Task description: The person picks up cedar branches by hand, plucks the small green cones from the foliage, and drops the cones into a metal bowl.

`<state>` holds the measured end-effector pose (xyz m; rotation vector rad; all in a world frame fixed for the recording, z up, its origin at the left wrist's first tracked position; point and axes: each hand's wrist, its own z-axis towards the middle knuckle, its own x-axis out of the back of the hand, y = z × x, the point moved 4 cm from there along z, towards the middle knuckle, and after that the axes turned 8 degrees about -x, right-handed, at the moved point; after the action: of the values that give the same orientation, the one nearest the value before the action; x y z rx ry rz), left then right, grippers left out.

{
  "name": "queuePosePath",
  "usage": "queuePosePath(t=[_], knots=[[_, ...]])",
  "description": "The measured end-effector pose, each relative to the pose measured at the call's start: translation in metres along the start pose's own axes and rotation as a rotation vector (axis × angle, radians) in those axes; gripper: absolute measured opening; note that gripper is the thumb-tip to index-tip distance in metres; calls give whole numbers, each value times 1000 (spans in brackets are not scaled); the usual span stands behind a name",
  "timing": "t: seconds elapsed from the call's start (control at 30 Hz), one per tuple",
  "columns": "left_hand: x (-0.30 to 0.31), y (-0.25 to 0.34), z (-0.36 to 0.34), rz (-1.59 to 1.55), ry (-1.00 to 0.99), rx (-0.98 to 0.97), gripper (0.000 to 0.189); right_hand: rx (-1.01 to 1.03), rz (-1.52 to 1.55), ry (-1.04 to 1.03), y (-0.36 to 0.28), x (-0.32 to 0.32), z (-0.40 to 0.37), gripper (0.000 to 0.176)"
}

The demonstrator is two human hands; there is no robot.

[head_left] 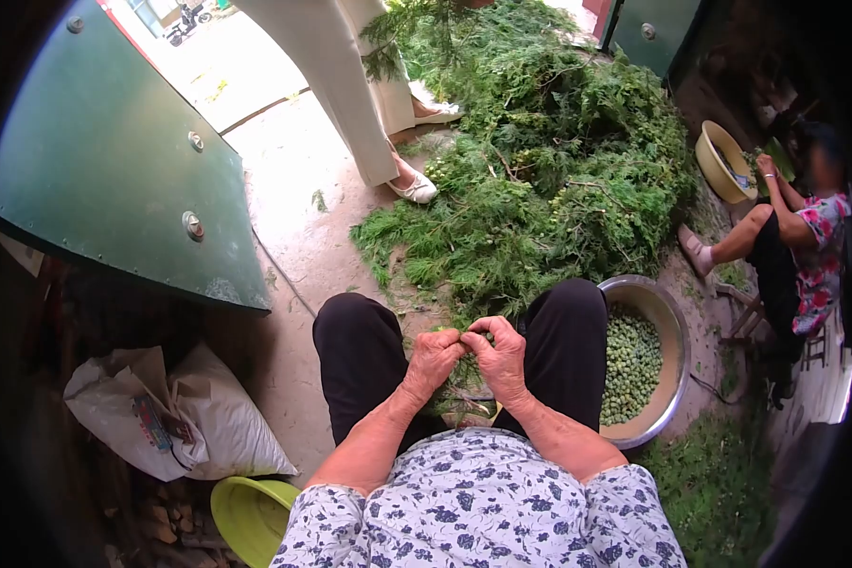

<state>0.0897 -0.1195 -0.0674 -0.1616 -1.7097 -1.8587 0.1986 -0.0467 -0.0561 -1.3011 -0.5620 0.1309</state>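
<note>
Both hands meet between the knees. The left hand (433, 360) and right hand (499, 360) each have thumb and fingers closed in a pinch, tips together. A small green piece seems to sit at the fingertips; it is too covered to confirm the grip.

Step in hand (judged): working small green matter apart with both hands. The next move calls for a light, precise pinch by one hand against a steady hold by the other.

To the right of the fingers, beside the right knee, a metal-rimmed basin (670, 379) contains round green cones (630, 364). Directly ahead of the fingers, a heap of green branches (559, 180) covers the floor. To the left of the fingers, well apart, lies a white sack (222, 417).

Farther ahead and left, a person in light trousers (336, 85) stands beside the heap. Far right, a seated co-worker (819, 246) reaches toward a cream basin (708, 170).
</note>
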Motion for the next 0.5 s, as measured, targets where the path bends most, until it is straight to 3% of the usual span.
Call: queuePosePath(t=[0.03, 0.13, 0.17, 0.33, 0.43, 0.47, 0.5], knots=[[1, 1, 1, -20, 11, 24, 15, 1, -1, 2, -1, 0, 0, 9], [-2, 0, 2, -97, 77, -31, 15, -518, 380, -117, 16, -7, -4, 10], [-2, -2, 1, -97, 77, -30, 15, -518, 380, -118, 18, -8, -5, 10], [-3, -6, 0, 64, 25, -22, 13, -132, 70, 21, 5, -3, -1, 10], [-4, -11, 0, 68, 39, -73, 13, -58, 17, 39, 4, -4, 0, 9], [-3, -10, 1, 69, 39, -74, 13, -57, 18, 39, 2, -4, 0, 9], [-3, -7, 1, 92, 35, -103, 13, -359, 248, -44, 12, -7, -1, 8]])
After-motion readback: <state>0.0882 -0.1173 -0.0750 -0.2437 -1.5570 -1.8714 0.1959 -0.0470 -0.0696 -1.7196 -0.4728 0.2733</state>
